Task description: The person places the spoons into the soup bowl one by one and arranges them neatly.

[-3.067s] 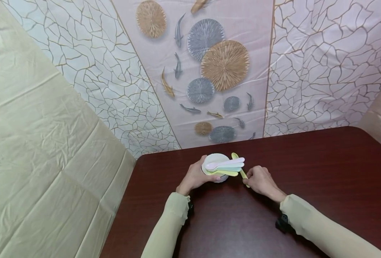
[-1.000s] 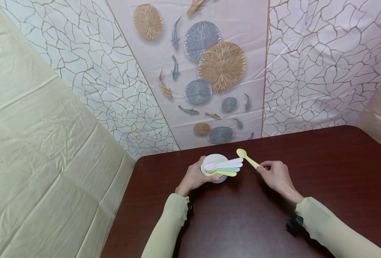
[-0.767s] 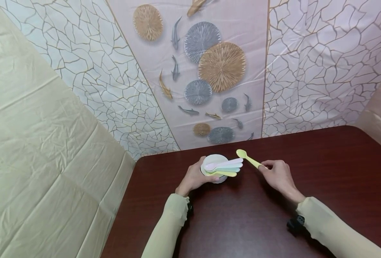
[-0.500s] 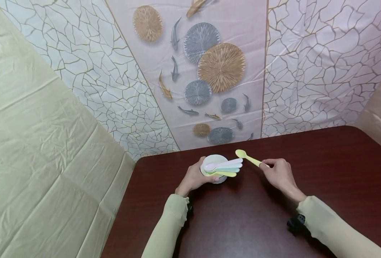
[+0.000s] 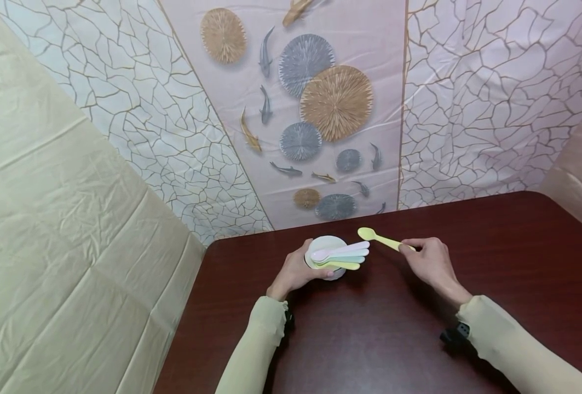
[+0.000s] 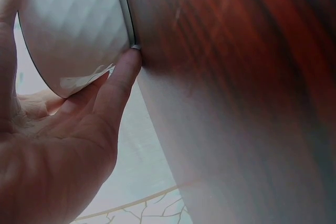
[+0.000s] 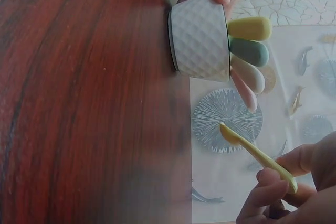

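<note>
My left hand (image 5: 294, 272) holds a small white bowl (image 7: 201, 38) round its side, with the thumb at the near rim. The bowl has a diamond-textured wall and stands upright on the table. Several spoons lie across it in a fan, their handles out to the right: a pink spoon (image 5: 357, 247), a white one (image 7: 248, 75), a green one (image 7: 250, 52) and a yellow one (image 7: 251, 28). To the right, my right hand (image 5: 431, 264) pinches another yellow spoon (image 5: 386, 242) by its handle end. That spoon's head points left, apart from the bowl and above the table.
The dark red-brown table (image 5: 369, 339) spreads in front of and to the right of the bowl. Behind it hangs a patterned cloth (image 5: 340, 180) with fish and round leaves. A plain cream cloth (image 5: 98, 257) hangs on the left.
From beside the bowl, my right hand has moved right with the yellow spoon. Lately the spoon has turned a little flatter in the head view. The left hand and bowl stay in place.
</note>
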### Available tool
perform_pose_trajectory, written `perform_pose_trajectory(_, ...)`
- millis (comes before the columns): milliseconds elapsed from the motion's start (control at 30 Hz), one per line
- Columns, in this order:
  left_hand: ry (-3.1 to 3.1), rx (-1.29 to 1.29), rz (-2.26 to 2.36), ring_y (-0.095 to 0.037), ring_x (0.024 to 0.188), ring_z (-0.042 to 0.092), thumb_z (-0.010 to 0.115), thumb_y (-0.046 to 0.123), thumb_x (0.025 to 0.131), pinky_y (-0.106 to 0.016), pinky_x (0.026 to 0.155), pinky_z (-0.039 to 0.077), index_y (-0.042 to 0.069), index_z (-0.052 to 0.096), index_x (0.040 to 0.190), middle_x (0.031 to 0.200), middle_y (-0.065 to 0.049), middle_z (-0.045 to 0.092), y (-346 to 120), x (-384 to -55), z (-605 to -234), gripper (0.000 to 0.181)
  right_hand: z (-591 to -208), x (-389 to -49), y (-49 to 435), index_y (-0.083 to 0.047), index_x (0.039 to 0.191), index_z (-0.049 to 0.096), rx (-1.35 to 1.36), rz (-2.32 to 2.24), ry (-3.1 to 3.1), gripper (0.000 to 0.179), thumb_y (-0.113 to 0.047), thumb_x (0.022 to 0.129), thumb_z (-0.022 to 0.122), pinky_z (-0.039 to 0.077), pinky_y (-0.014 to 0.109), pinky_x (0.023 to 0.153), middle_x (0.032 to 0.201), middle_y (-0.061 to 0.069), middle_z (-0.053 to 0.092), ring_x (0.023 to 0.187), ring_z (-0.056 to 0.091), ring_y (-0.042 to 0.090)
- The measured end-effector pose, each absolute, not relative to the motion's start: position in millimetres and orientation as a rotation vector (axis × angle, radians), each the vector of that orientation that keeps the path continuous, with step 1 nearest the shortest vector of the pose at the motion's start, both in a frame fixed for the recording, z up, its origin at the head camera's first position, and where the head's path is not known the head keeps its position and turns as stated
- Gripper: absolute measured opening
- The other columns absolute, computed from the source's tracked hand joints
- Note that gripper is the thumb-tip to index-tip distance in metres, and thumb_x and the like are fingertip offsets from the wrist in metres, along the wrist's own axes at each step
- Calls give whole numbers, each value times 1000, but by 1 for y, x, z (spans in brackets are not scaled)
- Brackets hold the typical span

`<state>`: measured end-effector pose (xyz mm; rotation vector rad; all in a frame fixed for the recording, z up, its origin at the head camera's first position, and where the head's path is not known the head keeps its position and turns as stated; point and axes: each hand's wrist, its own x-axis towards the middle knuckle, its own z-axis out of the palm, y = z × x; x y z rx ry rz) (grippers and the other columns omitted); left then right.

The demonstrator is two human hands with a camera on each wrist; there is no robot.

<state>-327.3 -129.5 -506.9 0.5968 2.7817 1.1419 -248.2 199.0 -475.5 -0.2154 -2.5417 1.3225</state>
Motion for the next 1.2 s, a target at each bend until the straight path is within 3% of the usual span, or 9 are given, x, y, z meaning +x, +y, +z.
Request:
perform_pose_trajectory(133,2787,600,1140,-23,126,66,97,49,78,-45,107,53,19,53,155,137,-4,73,-130,-327,-507,94,-471,-248,201,2,121,82,-211,1324,-2541,33,-21,102,67,36,27,60,95,20,82,60,44,12)
perform_pose_trajectory(267,2798,611,1137,-24,124,67,97,48,78,-45,105,54,20,55,153,135,-5,73,-130,-327,-506,91,-467,-250,204,1,120,82,-179,1315,-2536,33,-21,102,65,35,27,58,75,8,75,57,40,10)
perform_pose_trajectory(433,2806,603,1124,-26,126,68,97,48,79,-46,106,54,17,52,157,138,-7,73,-130,-326,-506,95,-462,-251,207,0,121,82,-149,1307,-2549,35,-23,102,63,36,27,58,58,-9,58,56,38,8)
perform_pose_trajectory(567,2804,592,1118,-25,127,67,97,49,79,-45,107,53,16,50,160,140,-7,72,-129,-326,-505,99,-458,-253,208,1,125,81,-144,1339,-2564,39,-25,103,61,35,28,56,52,-15,45,52,35,8)
perform_pose_trajectory(867,2808,617,1126,-22,121,68,98,49,78,-43,104,54,22,55,152,133,-3,74,-130,-328,-508,89,-451,-258,205,0,125,80,-98,1370,-2551,39,-26,103,61,34,29,54,50,-15,33,49,32,6)
perform_pose_trajectory(1200,2810,607,1119,-24,123,68,98,48,78,-44,105,54,22,55,151,134,-4,74,-129,-327,-506,89,-442,-266,201,4,125,79,-4,1440,-2556,37,-23,105,63,30,26,49,54,-14,38,50,33,7)
